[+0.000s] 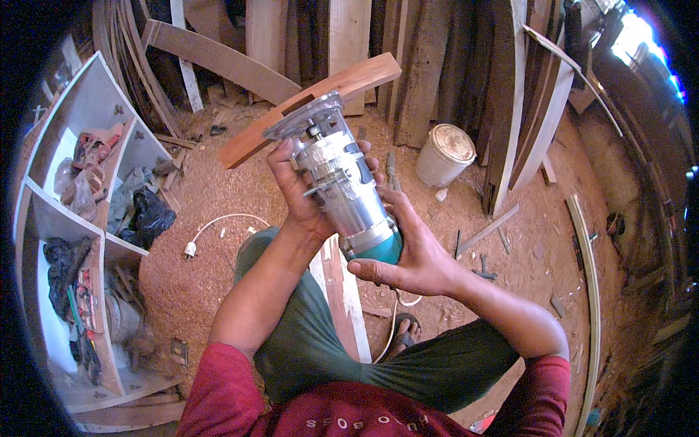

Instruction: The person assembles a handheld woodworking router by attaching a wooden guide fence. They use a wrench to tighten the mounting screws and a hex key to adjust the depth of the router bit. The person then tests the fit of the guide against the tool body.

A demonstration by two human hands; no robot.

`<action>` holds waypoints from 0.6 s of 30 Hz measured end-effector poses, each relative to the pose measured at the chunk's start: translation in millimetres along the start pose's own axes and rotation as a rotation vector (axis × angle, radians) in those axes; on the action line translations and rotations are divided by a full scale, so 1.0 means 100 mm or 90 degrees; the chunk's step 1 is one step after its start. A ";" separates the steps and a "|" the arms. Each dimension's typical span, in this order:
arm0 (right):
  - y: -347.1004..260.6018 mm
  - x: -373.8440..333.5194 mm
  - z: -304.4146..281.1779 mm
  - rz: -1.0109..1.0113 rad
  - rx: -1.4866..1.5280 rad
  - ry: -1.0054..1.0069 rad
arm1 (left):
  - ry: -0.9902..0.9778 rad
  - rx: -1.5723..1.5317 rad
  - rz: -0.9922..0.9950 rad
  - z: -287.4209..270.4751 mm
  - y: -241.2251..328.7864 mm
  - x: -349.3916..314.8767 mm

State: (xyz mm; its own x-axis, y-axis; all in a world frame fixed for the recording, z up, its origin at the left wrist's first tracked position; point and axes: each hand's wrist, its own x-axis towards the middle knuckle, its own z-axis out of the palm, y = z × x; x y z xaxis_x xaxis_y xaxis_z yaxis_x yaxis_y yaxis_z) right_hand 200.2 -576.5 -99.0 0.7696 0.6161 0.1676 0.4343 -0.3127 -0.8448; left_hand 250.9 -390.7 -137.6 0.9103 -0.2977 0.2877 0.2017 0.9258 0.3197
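Note:
A silver trim router (348, 207) with a teal end cap is held up in front of me, tilted with its flat clear-looking base plate (309, 114) pointing away. My left hand (304, 200) wraps around the motor body just behind the base, its fingertips showing on the far side. Around the teal end, my right hand (429, 256) closes with the thumb across the cap. A reddish-brown wooden board (364, 76) lies slantwise directly beyond the base plate. Whether the two touch cannot be told. From the cap end a white cord runs down past my foot.
At left stands a white shelf unit (109, 226) holding tools and plastic bags. A white lidded bucket (443, 156) sits at right on the sawdust-covered floor. Planks (349, 44) lean along the back. Near my left knee lies a white plug (191, 249) on its cord.

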 end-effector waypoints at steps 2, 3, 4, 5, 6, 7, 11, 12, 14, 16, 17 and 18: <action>0.00 -0.01 0.01 0.008 0.007 0.007 | 0.023 -0.034 0.005 0.01 -0.02 0.03; 0.01 0.00 0.02 0.007 0.016 0.009 | 0.033 -0.024 0.009 0.01 -0.01 0.02; 0.02 0.01 0.04 0.007 0.025 0.011 | 0.043 -0.014 0.012 0.00 0.00 0.01; 0.03 0.02 0.06 0.006 0.033 0.014 | 0.053 -0.004 0.015 0.00 0.01 0.00; 0.04 0.02 0.05 0.033 0.040 0.009 | 0.061 0.009 0.019 0.02 0.00 0.00; 0.05 0.03 0.03 0.059 0.048 0.003 | 0.070 0.023 0.024 0.06 -0.01 0.00; 0.01 0.11 -0.04 0.159 0.180 -0.032 | 0.079 0.291 0.078 0.05 -0.01 -0.02; -0.04 0.12 -0.05 0.186 0.228 -0.049 | 0.110 0.376 0.098 0.04 -0.01 -0.01; 0.16 0.11 -0.03 0.143 0.156 -0.002 | 0.081 0.364 0.074 0.03 0.09 0.01; 0.24 0.13 -0.04 0.127 0.079 0.004 | 0.108 0.443 0.090 0.02 0.08 0.02; 0.24 0.10 -0.03 0.156 0.118 0.022 | 0.143 0.420 0.092 0.03 0.04 0.01; 0.24 0.11 -0.03 0.157 0.115 0.018 | 0.155 0.410 0.093 0.05 0.03 0.01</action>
State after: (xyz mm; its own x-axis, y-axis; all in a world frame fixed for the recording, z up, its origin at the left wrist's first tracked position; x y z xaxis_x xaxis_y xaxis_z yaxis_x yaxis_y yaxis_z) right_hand 220.1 -579.4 -116.3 0.8554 0.5163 -0.0425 0.1437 -0.3152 -0.9381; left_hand 251.1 -389.0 -132.0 0.9821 -0.0510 0.1814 -0.1136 0.6080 0.7858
